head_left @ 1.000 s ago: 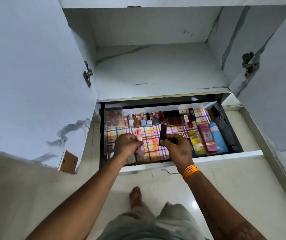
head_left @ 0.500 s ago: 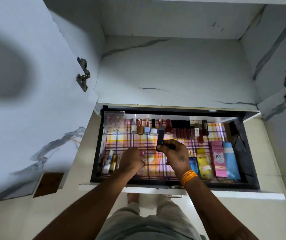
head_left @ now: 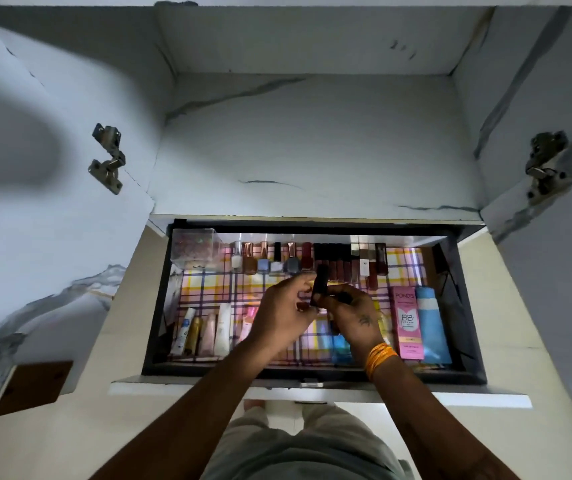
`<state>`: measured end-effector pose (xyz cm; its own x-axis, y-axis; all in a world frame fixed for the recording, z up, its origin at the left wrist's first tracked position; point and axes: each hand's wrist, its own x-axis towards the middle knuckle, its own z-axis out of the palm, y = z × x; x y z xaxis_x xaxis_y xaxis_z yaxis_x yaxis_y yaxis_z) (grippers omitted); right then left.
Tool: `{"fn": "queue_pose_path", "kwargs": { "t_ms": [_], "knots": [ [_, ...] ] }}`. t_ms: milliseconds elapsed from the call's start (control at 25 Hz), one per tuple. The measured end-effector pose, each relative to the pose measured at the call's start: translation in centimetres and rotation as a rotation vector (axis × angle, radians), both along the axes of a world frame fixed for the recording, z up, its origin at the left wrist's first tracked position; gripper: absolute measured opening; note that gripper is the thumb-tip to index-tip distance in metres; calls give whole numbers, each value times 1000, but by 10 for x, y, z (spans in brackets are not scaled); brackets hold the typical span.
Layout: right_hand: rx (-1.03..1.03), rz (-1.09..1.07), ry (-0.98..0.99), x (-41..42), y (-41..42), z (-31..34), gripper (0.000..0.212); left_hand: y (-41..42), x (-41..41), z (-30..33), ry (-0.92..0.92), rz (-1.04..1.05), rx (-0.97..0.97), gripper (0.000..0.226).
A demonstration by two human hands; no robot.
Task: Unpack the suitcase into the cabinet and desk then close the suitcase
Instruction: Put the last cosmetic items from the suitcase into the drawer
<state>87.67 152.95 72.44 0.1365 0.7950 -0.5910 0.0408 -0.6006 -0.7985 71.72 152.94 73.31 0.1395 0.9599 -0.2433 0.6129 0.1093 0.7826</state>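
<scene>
Lipstick tube, dark and upright, sits pinched in your right hand over mid-drawer, just near of the far row of lip glosses, while your left hand, previously lower left, now touches it with curled fingers.

Plaid pink-yellow liner in a black drawer, pink box, blue tube, orange bangles, white marbled cabinet.

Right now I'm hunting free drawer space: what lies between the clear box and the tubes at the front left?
In the head view, between the clear box and the tubes only bare checked liner shows.
</scene>
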Motion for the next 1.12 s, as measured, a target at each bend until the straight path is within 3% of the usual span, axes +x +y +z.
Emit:
{"fn": "queue_pose_path", "kwargs": {
  "t_ms": [120,160,360,480,560,720,800,960,1120],
  "knots": [
    [11,-109,25,33,8,3,17,22,39,0,-421,213,-282,44],
    [25,-123,12,47,12,1,15,29,53,-3,-484,249,-333,40],
    [20,-184,0,109,35,-1,6,60,125,-9,-464,78,-222,59],
    [-6,-191,3,130,53,-14,9,75,159,-22,-196,-59,-15,58],
    [-40,-161,-67,143,65,-26,31,81,174,-29,8,-112,80,54],
    [-54,126,-532,155,90,-21,29,92,191,-40,127,-221,141,37],
    [-65,182,-665,155,99,-26,32,96,196,-46,225,-284,166,26],
    [-93,241,-721,157,102,-38,24,99,197,-58,441,-314,203,26],
    [-8,78,-592,167,98,-39,23,100,191,-67,510,-327,187,37]
  ]
}}
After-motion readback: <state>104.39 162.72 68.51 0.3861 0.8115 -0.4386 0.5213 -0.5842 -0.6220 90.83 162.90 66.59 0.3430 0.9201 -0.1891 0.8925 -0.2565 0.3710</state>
